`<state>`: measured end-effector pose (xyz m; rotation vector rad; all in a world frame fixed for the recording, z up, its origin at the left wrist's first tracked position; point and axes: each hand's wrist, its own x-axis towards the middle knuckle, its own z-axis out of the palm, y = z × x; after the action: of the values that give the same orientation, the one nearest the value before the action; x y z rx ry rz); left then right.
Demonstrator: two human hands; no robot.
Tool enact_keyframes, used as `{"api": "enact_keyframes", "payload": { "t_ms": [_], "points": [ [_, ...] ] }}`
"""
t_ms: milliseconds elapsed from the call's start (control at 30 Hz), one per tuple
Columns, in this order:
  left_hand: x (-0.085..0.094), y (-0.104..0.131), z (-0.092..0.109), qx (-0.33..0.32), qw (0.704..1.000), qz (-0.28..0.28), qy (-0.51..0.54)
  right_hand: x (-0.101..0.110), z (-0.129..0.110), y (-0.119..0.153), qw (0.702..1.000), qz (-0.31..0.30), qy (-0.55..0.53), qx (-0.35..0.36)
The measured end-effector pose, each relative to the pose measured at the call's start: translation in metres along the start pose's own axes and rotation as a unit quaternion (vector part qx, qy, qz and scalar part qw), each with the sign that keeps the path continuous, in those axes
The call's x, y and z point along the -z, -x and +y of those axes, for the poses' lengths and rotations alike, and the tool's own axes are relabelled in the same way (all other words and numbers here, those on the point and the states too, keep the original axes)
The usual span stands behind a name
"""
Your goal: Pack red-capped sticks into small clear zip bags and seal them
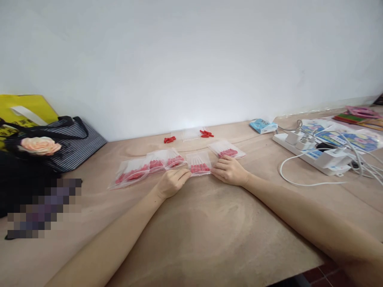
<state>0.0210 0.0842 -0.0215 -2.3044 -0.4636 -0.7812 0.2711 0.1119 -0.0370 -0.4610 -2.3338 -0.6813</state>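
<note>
Between my hands lies a clear zip bag (199, 162) holding white sticks with red ends. My left hand (174, 181) pinches its lower left corner, and my right hand (229, 170) pinches the lower right corner. Left of it, several similar bags (131, 172) overlap in a row on the wooden table (209, 223). Another filled bag (226, 149) lies just beyond my right hand. Farther back, near the wall, are two small groups of red-ended sticks, one at the left (169, 140) and one at the right (206, 134).
A white power strip (302, 153) with chargers and loose cables sits at the right, near a blue-and-white box (262, 126) and colourful printed packets (347, 137). A striped bag (77, 143), a yellow bag (44, 107) and a fabric flower (40, 146) are at the left.
</note>
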Motion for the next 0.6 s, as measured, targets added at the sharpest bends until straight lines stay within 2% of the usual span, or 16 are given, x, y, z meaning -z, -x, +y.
{"api": "enact_keyframes", "payload": {
  "t_ms": [100, 200, 433, 600],
  "points": [
    [0.000, -0.001, 0.000, 0.005, 1.000, -0.009, -0.006, 0.001, 0.000, -0.003, 0.998, -0.001, 0.033, 0.056],
    [-0.001, -0.002, 0.001, 0.013, 1.000, -0.015, -0.015, 0.001, 0.000, -0.004, 0.996, -0.003, 0.044, 0.074],
    [-0.003, -0.001, 0.000, 0.018, 1.000, -0.019, -0.011, -0.005, -0.010, -0.009, 0.999, 0.014, 0.046, 0.010],
    [-0.002, -0.001, 0.001, 0.026, 0.999, -0.034, 0.001, -0.017, -0.025, -0.029, 0.999, 0.035, 0.031, 0.015]
  ]
}}
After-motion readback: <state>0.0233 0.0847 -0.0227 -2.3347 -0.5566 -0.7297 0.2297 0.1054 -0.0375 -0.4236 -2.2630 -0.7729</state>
